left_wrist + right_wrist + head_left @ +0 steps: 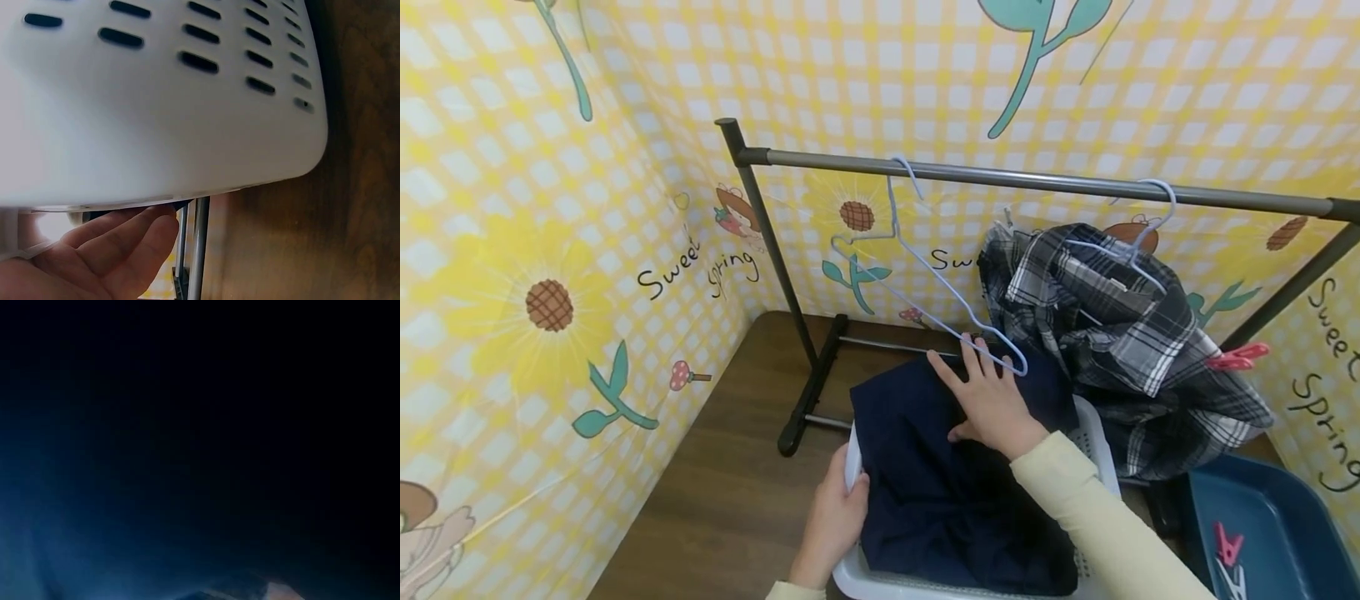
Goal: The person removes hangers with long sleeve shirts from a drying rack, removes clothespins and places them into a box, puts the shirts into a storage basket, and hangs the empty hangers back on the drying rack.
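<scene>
Navy cloth (906, 442), seemingly one, lies across one basket (156, 131).

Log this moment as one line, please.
left hand: grips white basket rim | right hand: spread over navy cloth | bare hanger: hooked on rail | plaid shirt: hanging, same rail

Gripping the white basket (1093, 433) at its left rim with the left hand (837, 512), with the thumb on the inner side. Reaching over the basket's right rim with the right arm (1101, 508) (in a long, pale sleeve). Spreading the right hand (988, 408) over the basket's far part, with fingers pointing away.
</scene>
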A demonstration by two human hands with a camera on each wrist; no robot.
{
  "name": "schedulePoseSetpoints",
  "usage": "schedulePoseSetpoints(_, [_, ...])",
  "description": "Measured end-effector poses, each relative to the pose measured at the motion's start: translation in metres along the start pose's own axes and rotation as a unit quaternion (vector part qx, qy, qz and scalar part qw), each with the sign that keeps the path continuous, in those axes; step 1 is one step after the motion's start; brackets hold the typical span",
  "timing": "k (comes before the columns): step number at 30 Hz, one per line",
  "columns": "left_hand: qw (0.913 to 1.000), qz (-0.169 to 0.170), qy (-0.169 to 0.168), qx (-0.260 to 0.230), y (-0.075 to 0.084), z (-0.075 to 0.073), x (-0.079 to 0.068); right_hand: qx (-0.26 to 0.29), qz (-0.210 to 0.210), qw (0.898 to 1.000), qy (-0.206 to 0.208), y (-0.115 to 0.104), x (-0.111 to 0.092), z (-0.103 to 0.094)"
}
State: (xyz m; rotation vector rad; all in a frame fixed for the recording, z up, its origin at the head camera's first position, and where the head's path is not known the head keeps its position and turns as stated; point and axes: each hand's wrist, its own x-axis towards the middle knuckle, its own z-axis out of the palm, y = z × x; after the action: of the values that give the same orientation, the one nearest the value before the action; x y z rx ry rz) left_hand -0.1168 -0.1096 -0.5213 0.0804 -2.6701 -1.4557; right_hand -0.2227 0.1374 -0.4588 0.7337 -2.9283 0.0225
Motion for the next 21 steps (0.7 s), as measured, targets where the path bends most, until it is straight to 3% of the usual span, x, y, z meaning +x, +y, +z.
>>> schedulePoseSetpoints(3, [1.0000,-0.002,-0.002,0.001,0.002,0.003,0.000,-0.026,-0.006,1.000,0.000,0.004,0.003,0.014])
schedulePoseSetpoints(9, [1.0000,-0.006,0.006,-0.002,0.005,0.005,0.000,-0.052,-0.030,0.996,0.064,0.007,0.000,0.027])
schedulePoseSetpoints(16, [0.9998,-0.012,0.017,0.008,0.003,0.002,-0.002,-0.013,-0.021,0.998,0.055,0.001,-0.007,0.021])
schedulePoseSetpoints(21, [0.9998,-0.011,0.015,0.009,0.001,0.003,-0.002,-0.022,-0.018,0.998,0.059,-0.007,-0.021,0.012])
